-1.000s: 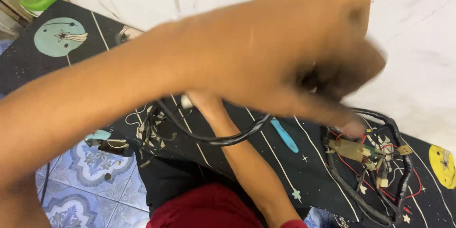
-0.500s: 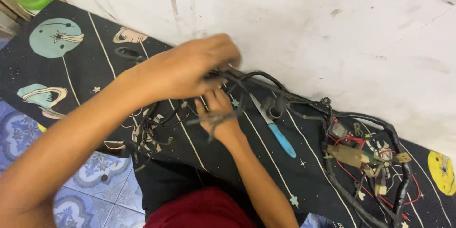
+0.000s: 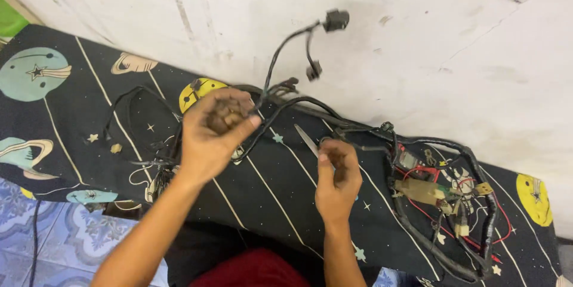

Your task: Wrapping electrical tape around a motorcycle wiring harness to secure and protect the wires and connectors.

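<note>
Head view, left hand [image 3: 213, 134] gripping black wire harness [image 3: 286, 108] above space-print mat [image 3: 71, 120], right hand [image 3: 337, 179] closed on blue-handled blade [image 3: 306, 139].

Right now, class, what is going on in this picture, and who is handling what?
A person is working on a black wiring harness spread over a dark space-patterned mat by a white wall. The left hand grips and lifts a bundle of the harness, so two branches with black connectors stick up against the wall. The right hand holds a small metal-bladed tool pointed at the cables. Red wires and plugs lie loose to the right.
</note>
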